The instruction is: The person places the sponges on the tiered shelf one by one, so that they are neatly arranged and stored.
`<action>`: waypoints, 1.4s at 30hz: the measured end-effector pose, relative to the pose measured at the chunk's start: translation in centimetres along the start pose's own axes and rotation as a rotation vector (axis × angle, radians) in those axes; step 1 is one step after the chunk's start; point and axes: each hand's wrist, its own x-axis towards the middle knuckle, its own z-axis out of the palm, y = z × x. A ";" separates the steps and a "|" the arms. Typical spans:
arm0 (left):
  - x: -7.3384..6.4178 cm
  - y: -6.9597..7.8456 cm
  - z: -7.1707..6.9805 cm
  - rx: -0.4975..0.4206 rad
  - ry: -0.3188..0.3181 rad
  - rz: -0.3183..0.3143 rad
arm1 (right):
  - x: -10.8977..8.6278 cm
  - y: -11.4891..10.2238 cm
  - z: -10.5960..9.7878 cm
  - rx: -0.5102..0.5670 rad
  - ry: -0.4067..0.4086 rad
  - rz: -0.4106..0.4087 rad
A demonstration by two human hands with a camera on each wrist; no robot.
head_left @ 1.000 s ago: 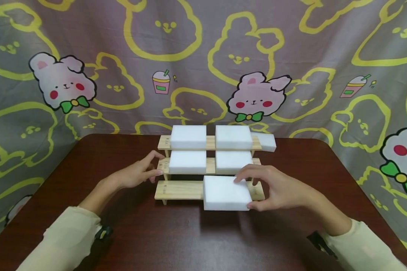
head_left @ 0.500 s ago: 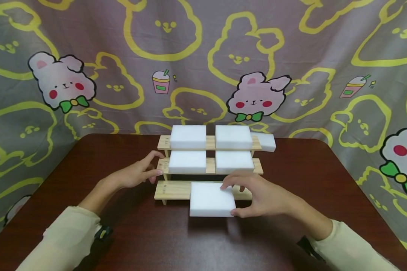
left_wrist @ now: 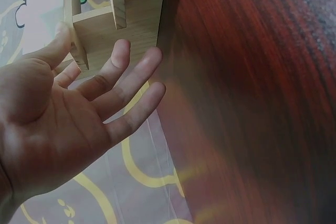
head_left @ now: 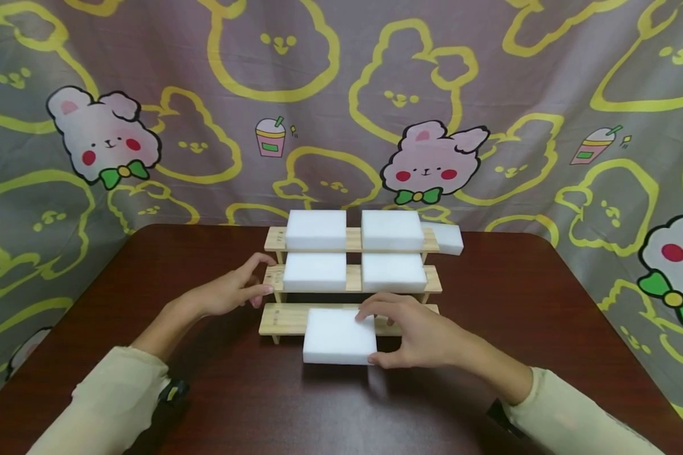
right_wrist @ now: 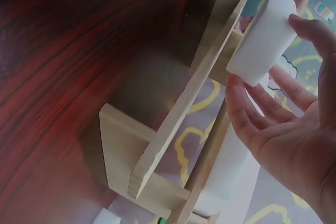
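My right hand [head_left: 421, 332] pinches a white foam block [head_left: 337, 335] by its right end, thumb at the front and fingers behind. The block overhangs the front edge of the lowest tier of a three-tier wooden rack [head_left: 287, 319], left of that tier's middle. In the right wrist view the block [right_wrist: 265, 38] is tilted by the camera angle, close over the lowest board. My left hand [head_left: 233, 291] holds the left end of the middle tier between thumb and index finger. The left wrist view shows its other fingers [left_wrist: 139, 72] spread loosely beside the rack's side.
Two foam blocks [head_left: 316, 229] sit on the top tier, and two more [head_left: 315, 272] on the middle tier. Another white block [head_left: 448, 239] lies behind the rack's right end. The dark red-brown table [head_left: 233, 392] ends at a patterned curtain [head_left: 319, 126].
My right hand has carried the foam block leftward and slightly toward me along the front of the lowest tier. The left hand has stayed at the rack's end.
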 end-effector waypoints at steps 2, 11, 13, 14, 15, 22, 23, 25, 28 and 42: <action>0.0 0.0 0.0 0.003 0.000 0.000 | 0.2 -0.1 0.2 0.005 0.013 -0.012; 0.1 0.0 0.0 0.009 -0.001 -0.005 | 1.2 -0.5 1.5 -0.074 0.058 -0.069; 0.0 0.0 0.0 0.013 0.000 -0.009 | 1.5 -0.6 1.8 -0.081 0.075 -0.079; 0.0 0.0 0.0 0.018 0.001 -0.016 | 1.5 -0.6 1.9 -0.084 0.085 -0.083; 0.0 -0.1 0.0 0.022 0.003 -0.020 | 1.6 -0.6 2.0 -0.086 0.091 -0.083; 0.1 -0.1 0.0 0.023 0.005 -0.030 | 2.1 -0.8 2.5 -0.108 0.092 -0.040; 0.1 -0.1 0.0 0.022 0.004 -0.028 | 2.1 -0.8 2.6 -0.115 0.090 -0.037; 0.1 0.0 0.0 0.022 0.006 -0.032 | 2.3 -0.8 2.7 -0.129 0.085 -0.029; 0.0 0.0 0.0 0.021 0.005 -0.027 | 2.5 -0.8 2.8 -0.153 0.072 -0.013; 0.0 0.1 0.0 0.018 -0.003 -0.026 | 2.4 -1.6 2.7 -0.265 0.046 0.031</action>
